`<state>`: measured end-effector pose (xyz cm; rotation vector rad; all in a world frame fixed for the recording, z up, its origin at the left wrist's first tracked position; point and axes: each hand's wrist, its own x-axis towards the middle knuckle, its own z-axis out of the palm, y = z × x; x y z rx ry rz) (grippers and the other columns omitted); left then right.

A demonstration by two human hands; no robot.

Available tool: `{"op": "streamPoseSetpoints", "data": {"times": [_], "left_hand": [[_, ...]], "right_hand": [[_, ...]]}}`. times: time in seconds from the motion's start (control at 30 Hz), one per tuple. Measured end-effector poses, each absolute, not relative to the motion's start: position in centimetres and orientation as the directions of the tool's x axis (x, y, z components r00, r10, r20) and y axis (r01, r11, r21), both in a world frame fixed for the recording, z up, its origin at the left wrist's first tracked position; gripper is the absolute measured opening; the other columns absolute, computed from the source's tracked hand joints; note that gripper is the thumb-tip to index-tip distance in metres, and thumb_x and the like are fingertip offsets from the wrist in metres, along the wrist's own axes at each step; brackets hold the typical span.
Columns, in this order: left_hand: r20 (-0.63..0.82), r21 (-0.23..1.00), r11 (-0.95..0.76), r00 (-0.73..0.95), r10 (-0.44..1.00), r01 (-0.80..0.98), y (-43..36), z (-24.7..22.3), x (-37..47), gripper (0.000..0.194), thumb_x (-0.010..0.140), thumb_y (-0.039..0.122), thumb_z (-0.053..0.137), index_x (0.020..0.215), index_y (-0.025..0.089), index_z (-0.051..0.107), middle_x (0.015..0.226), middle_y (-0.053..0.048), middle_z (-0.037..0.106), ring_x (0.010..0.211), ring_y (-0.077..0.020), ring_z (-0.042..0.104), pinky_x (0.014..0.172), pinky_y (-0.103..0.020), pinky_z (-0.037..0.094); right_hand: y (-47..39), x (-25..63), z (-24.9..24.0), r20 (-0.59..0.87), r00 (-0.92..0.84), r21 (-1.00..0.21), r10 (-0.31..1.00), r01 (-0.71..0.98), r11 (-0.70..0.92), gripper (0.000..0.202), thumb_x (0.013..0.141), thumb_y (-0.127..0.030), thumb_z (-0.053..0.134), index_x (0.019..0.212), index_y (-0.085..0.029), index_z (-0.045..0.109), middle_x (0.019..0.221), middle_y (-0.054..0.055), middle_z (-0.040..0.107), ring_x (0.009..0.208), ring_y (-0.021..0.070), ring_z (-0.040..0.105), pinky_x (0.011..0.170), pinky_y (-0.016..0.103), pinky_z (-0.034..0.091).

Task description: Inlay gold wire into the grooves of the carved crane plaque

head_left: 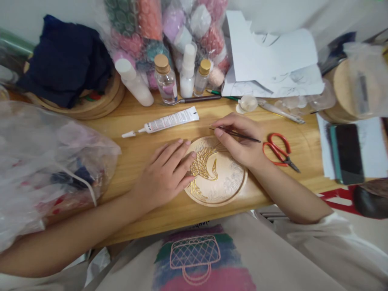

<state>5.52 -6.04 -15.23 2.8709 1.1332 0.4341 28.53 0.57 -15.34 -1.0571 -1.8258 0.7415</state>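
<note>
A round pale wooden plate (229,194) lies at the table's front edge, with a gold wire crane (201,165) raised on its left half and fine grey line drawing elsewhere. My left hand (166,173) rests flat with fingers spread, its fingertips over the plate's left rim and the crane's edge. Over the plate's upper right, my right hand (239,137) is closed around slim dark tweezers (242,135). Their thin tip points left, beyond the plate's top edge. Whatever may be at that tip is too small to make out.
A white glue tube (172,120) lies behind the plate, its cap (128,134) at the left end. Red-handled pliers (280,151) lie to the right, a phone (348,153) farther right. Bottles (165,81) and papers (266,60) line the back; a plastic bag (54,161) fills the left.
</note>
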Motion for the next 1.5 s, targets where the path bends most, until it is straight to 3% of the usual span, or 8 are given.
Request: {"op": "streamPoseSetpoints", "data": {"times": [0.23, 0.5, 0.77, 1.03, 1.5], "left_hand": [[0.195, 0.172, -0.714, 0.687, 0.7, 0.679, -6.24, -15.29, 5.37, 0.044, 0.096, 0.037, 0.057, 0.131, 0.01, 0.058, 0.146, -0.023, 0.052, 0.133, -0.0362, 0.052, 0.105, -0.052, 0.049], [0.255, 0.089, -0.728, 0.691, 0.677, 0.68, -6.28, -15.28, 5.51, 0.043, 0.097, 0.037, 0.055, 0.129, 0.008, 0.058, 0.139, -0.025, 0.056, 0.128, -0.0375, 0.056, 0.1, -0.051, 0.051], [0.275, 0.126, -0.698, 0.652, 0.707, 0.705, -6.42, -15.44, 5.45, 0.06, 0.097, 0.04, 0.055, 0.142, 0.003, 0.043, 0.139, -0.026, 0.056, 0.132, -0.0353, 0.053, 0.107, -0.048, 0.045], [0.273, 0.106, -0.714, 0.67, 0.69, 0.692, -6.25, -15.42, 5.5, 0.043, 0.097, 0.037, 0.055, 0.129, 0.008, 0.058, 0.136, -0.026, 0.057, 0.127, -0.0379, 0.056, 0.101, -0.05, 0.05], [0.271, 0.125, -0.707, 0.661, 0.7, 0.696, -6.33, -15.42, 5.49, 0.043, 0.096, 0.037, 0.056, 0.128, 0.008, 0.059, 0.136, -0.027, 0.056, 0.128, -0.0382, 0.055, 0.1, -0.051, 0.051]], "right_hand": [[0.54, 28.54, -15.29, 0.367, -0.254, -0.809, 0.895, 0.389, 0.441, 0.01, 0.089, -0.03, 0.063, 0.087, -0.023, 0.07, 0.075, 0.002, 0.069, 0.069, 0.0163, 0.064, 0.06, 0.032, 0.051], [0.62, 28.5, -15.39, 0.389, -0.248, -0.807, 0.887, 0.373, 0.458, 0.007, 0.088, -0.025, 0.064, 0.087, -0.024, 0.071, 0.074, 0.001, 0.069, 0.066, 0.0149, 0.063, 0.057, 0.03, 0.051], [0.61, 28.46, -15.27, 0.366, -0.248, -0.816, 0.897, 0.377, 0.438, 0.009, 0.089, -0.029, 0.064, 0.087, -0.023, 0.071, 0.073, 0.001, 0.069, 0.065, 0.0147, 0.063, 0.057, 0.03, 0.052], [0.64, 28.53, -15.34, 0.361, -0.251, -0.822, 0.898, 0.371, 0.433, 0.008, 0.088, -0.027, 0.065, 0.086, -0.022, 0.071, 0.073, 0.001, 0.068, 0.064, 0.0133, 0.062, 0.056, 0.028, 0.05], [0.72, 28.51, -15.49, 0.379, -0.243, -0.819, 0.893, 0.361, 0.446, 0.007, 0.088, -0.024, 0.065, 0.087, -0.022, 0.072, 0.075, 0.001, 0.07, 0.067, 0.0134, 0.063, 0.059, 0.028, 0.052]]}}
